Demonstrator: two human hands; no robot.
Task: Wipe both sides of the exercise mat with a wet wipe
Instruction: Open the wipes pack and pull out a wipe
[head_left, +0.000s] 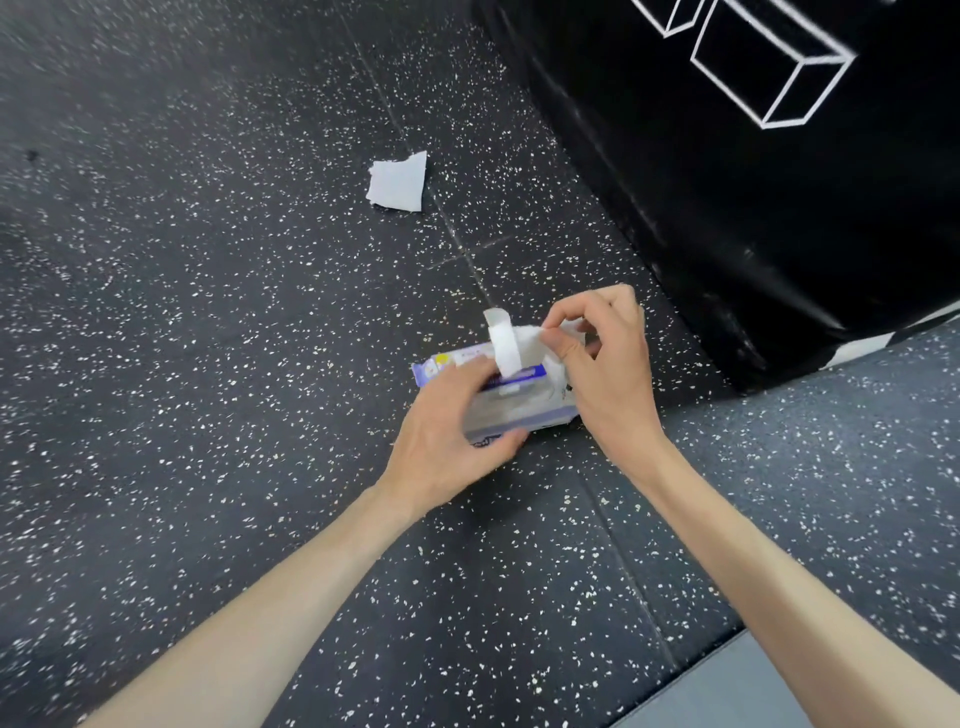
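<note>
White wipe (527, 338) was pinched by the right hand (605, 364) from the pack (511, 402) gripped in the left hand's (449, 441) curled fingers; the black mat (779, 208) beside them looked not yet wiped.

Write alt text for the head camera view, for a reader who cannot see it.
The left hand grips a pack of wet wipes on a speckled black floor while the right hand pinches a wipe at its opening. A used wipe lies beyond, beside a black exercise mat.
</note>
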